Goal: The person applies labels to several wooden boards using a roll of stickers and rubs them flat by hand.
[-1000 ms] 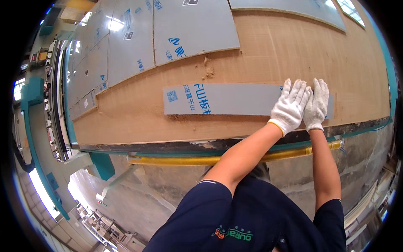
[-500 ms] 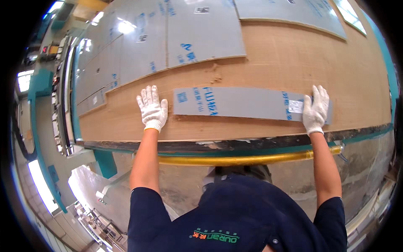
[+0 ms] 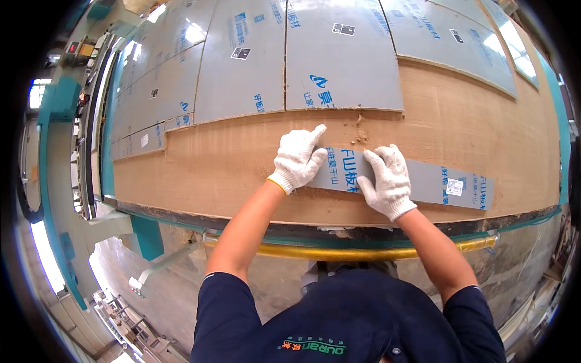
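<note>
A long narrow grey board strip (image 3: 436, 183) with blue print and a small white label lies on the brown fibreboard bed (image 3: 206, 169), near its front edge. My left hand (image 3: 298, 160), in a white knit glove, lies over the strip's left end with fingers pointing up and to the right. My right hand (image 3: 387, 180), also gloved, rests flat on the strip just right of the left hand, fingers spread. Sawdust (image 3: 358, 134) lies on the bed right above the strip.
Several large grey cut panels (image 3: 342, 60) cover the far half of the bed, split by narrow cut lines. A dark table edge with a yellow rail (image 3: 351, 252) runs below the strip. Teal machine frame (image 3: 57, 109) stands at left, concrete floor below.
My hands were spread wide, the left on the bare bed beyond the strip's left end and the right at its right end; now both sit close together over its left end.
</note>
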A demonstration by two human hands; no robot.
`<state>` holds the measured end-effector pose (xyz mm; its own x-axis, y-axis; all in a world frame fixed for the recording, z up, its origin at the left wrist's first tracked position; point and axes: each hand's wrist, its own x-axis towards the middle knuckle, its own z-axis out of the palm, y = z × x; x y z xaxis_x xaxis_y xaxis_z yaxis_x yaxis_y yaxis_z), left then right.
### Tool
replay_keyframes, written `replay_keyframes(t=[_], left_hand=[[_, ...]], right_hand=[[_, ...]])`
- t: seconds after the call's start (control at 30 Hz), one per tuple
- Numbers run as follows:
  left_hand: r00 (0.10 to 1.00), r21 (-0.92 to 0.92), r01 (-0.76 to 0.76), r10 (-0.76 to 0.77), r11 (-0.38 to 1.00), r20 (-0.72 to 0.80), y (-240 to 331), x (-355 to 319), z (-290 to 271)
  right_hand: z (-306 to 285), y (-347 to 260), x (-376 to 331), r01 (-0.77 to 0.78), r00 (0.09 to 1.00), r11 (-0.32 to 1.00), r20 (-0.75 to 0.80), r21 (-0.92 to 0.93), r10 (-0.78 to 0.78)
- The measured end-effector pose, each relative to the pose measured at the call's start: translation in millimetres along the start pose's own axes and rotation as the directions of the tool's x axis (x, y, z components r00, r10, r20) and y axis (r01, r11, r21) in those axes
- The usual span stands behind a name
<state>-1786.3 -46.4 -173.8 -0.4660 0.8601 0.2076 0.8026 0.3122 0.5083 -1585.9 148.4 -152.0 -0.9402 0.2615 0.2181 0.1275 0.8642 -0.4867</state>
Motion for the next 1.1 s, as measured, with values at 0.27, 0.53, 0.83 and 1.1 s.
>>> replay_keyframes(t=[0.27,0.53,0.83,1.1], left_hand=[[0.966,-0.137,-0.087,0.050,0.987,-0.253,-31.1,53.4,4.9],[0.961,-0.108,-0.144,0.113,0.984,-0.251,24.7,95.8,6.3],[0.994,0.024,0.096,-0.094,0.995,-0.055,4.7,-30.1,-30.0],[0.989,0.070,0.028,-0.018,0.997,-0.146,37.1,-6.6,-24.3]], right_hand=[[0.4,-2.6,4.7,0.040,0.998,0.998,0.053,-0.038,-0.038],[4.2,2.1,2.9,0.071,0.996,0.994,0.067,-0.083,-0.066],[6.0,-4.9,5.1,0.061,0.998,0.998,-0.022,-0.034,-0.062],[7.3,-0.7,9.5,0.081,0.996,0.996,-0.038,-0.041,-0.083]])
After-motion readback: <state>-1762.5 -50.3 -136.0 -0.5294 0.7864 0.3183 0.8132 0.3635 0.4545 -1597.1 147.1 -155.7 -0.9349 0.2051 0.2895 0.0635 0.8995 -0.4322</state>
